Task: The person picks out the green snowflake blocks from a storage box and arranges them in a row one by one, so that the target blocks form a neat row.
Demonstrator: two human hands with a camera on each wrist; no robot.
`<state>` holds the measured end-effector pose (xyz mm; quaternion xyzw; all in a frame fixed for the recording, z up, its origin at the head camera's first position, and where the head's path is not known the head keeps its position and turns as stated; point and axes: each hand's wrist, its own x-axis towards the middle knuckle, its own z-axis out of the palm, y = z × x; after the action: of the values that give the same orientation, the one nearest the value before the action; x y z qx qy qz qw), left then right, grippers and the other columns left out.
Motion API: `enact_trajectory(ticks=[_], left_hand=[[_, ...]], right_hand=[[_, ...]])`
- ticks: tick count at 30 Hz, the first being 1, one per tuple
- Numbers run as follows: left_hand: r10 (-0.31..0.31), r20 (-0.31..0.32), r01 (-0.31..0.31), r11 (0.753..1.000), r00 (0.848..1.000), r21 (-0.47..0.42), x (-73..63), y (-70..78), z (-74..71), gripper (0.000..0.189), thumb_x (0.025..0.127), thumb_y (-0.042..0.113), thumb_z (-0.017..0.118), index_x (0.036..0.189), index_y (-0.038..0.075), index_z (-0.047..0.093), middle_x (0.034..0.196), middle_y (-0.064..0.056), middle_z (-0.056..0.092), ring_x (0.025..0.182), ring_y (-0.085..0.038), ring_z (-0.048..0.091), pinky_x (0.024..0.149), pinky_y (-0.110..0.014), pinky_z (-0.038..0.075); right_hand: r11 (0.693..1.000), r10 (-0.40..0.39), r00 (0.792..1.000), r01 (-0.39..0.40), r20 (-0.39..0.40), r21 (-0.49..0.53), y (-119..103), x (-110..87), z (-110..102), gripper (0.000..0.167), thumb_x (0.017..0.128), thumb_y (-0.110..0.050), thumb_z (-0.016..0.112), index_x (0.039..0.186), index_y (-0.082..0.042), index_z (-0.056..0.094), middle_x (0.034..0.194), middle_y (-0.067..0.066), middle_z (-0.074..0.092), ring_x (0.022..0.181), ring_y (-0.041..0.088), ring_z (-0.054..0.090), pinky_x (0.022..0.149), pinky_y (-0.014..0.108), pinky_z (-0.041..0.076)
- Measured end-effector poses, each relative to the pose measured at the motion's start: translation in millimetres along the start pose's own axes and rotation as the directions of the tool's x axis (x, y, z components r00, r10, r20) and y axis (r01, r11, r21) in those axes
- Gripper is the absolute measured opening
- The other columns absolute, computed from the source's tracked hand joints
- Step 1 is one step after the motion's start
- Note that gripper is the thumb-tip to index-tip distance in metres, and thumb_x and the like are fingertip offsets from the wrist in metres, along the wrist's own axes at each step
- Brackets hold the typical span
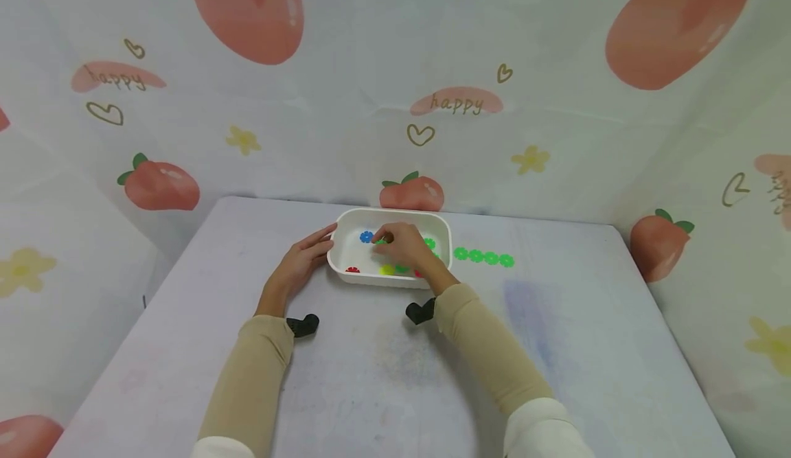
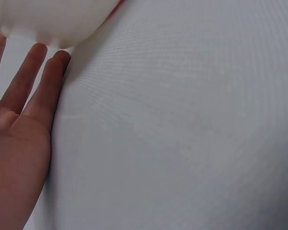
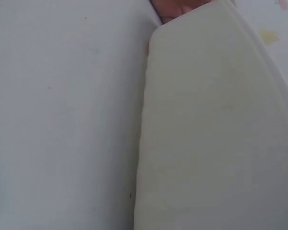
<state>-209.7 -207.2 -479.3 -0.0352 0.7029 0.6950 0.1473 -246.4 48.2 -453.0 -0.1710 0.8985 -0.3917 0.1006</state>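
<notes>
A white plastic tray (image 1: 377, 280) stands on the table, with flower-shaped plastic pieces inside. My left hand (image 1: 300, 264) lies along the tray's left end, its fingers extended and touching the outer wall, as the left wrist view also shows. Over the tray's inside, my right hand (image 1: 402, 244) has finger and thumb together at a green flower piece (image 1: 381, 242), which they seem to pinch. Near those fingertips lies a blue flower piece (image 1: 367, 237). A yellow piece (image 1: 386, 270) and a red piece (image 1: 352, 270) lie toward the front wall. The right wrist view shows the tray's outer wall (image 3: 206, 105) hiding the right hand.
Right of the tray, several green flower pieces (image 1: 484, 257) form a row on the table (image 1: 371, 389). Black wrist mounts (image 1: 303, 325) sit under both forearms. A patterned cloth (image 1: 346, 115) hangs behind and at both sides of the table.
</notes>
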Motion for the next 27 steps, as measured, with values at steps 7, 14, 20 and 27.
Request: enact_trajectory(ticks=[7, 14, 20, 27], left_hand=[[-0.002, 0.004, 0.002, 1.000, 1.000, 0.012, 1.4, -4.9, -2.9, 0.052, 0.105, 0.028, 0.058, 0.155, 0.025, 0.045, 0.162, -0.004, 0.043, 0.140, -0.015, 0.049, 0.115, -0.024, 0.042], [0.002, -0.002, -0.002, 1.000, 1.000, 0.021, -0.5, -3.3, -3.6, 0.052, 0.105, 0.028, 0.058, 0.155, 0.025, 0.045, 0.162, -0.004, 0.043, 0.132, -0.006, 0.052, 0.112, -0.020, 0.044], [-0.004, 0.002, 0.004, 1.000, 1.000, 0.013, -0.1, -2.1, -3.2, 0.052, 0.106, 0.027, 0.057, 0.156, 0.025, 0.044, 0.163, -0.004, 0.041, 0.129, -0.003, 0.053, 0.111, -0.020, 0.044], [0.012, 0.011, -0.012, 1.000, 1.000, 0.019, -0.4, -1.4, -2.4, 0.052, 0.105, 0.028, 0.058, 0.155, 0.024, 0.045, 0.162, -0.004, 0.043, 0.130, -0.003, 0.053, 0.109, -0.018, 0.045]], right_hand=[[0.999, 0.028, 0.998, -0.025, -0.056, 0.045, 3, -6.8, -9, 0.014, 0.092, -0.026, 0.078, 0.101, -0.016, 0.076, 0.095, 0.002, 0.073, 0.092, 0.017, 0.063, 0.079, 0.025, 0.053], [0.995, 0.042, 0.990, -0.029, -0.131, 0.100, -1, -13.7, -17, 0.019, 0.094, -0.027, 0.075, 0.107, -0.013, 0.074, 0.094, 0.005, 0.073, 0.080, 0.016, 0.063, 0.068, 0.020, 0.050], [0.991, 0.059, 0.983, -0.038, -0.171, 0.125, -6, -21.9, -26, 0.021, 0.093, -0.028, 0.076, 0.108, -0.013, 0.074, 0.096, 0.006, 0.072, 0.082, 0.017, 0.063, 0.067, 0.021, 0.050], [0.983, 0.048, 0.970, -0.004, -0.240, 0.181, -5, -32.1, -37, 0.019, 0.092, -0.029, 0.078, 0.103, -0.015, 0.076, 0.093, 0.004, 0.075, 0.087, 0.019, 0.065, 0.070, 0.024, 0.054]])
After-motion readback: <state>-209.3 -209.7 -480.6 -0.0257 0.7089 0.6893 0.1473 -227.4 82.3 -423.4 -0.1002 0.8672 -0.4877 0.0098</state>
